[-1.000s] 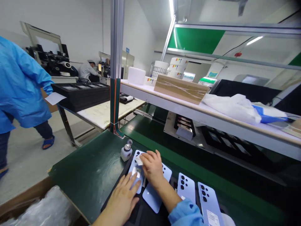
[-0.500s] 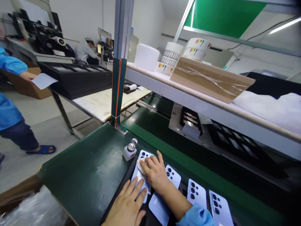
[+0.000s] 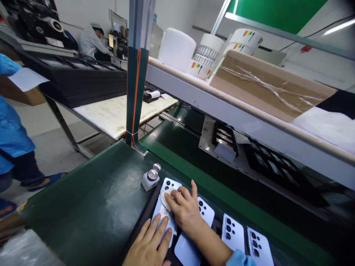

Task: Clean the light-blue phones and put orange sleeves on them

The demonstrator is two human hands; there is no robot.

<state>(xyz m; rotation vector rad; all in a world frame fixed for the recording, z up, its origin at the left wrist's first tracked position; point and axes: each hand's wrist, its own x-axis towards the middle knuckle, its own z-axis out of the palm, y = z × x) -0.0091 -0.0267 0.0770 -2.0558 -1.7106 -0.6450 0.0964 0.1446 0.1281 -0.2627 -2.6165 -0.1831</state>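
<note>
A light blue smartphone lies back up in a black tray, camera lenses at its far end and a white printed label on its back. My right hand presses a white wiping pad onto the phone just above the label, fingers closed on it. My left hand lies flat with fingers spread over the phone's near end. Beside my right forearm are more light blue phones, one partly under the arm, then two further right.
A small bottle with an open metal lid stands left of the phone on the green bench. A conveyor belt runs behind. Overhead, a shelf holds label rolls and a cardboard box. A co-worker in blue stands left.
My right hand still presses the pad on the phone, with only a slight shift. The camera view has turned a little, and the co-worker at left has moved toward the picture's edge.
</note>
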